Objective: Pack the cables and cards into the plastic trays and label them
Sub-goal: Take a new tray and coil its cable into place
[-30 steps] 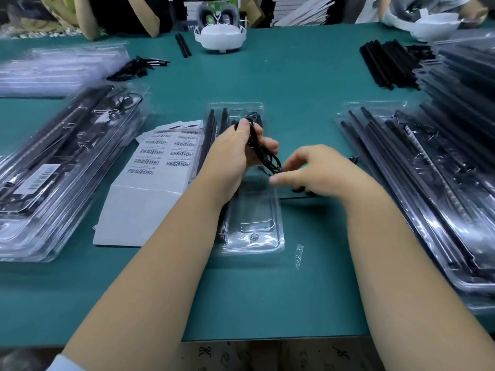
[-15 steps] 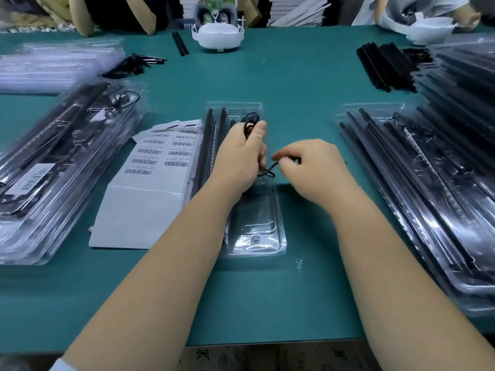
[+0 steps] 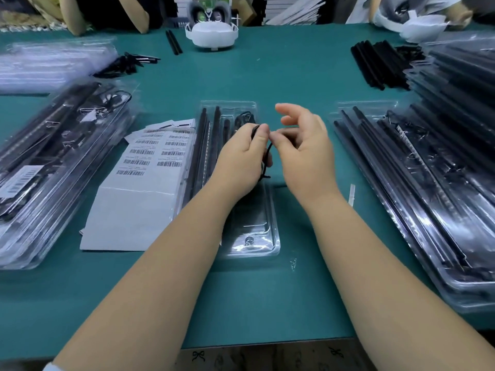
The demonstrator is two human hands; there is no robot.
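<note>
Across the green table, stacks of filled clear trays crowd both sides: a left stack running toward the near-left edge and a larger right stack reaching the near-right edge. Between them lies a lane of bare mat, widest toward the far side, where a white headset sits. A sheet of barcode labels lies just left of the centre tray, their edges touching or nearly so. That open tray lies lengthwise in the lane, black strips in its left channels, its near end showing clear plastic. Bare mat separates its right rim from the right stack, with a small white strip lying there. Over the tray's middle, the left hand grips a coiled black cable, thumb pressed on the loop. The right hand hovers just beside it, its upper fingers spread; whether its lower fingers pinch the cable I cannot tell.
</note>
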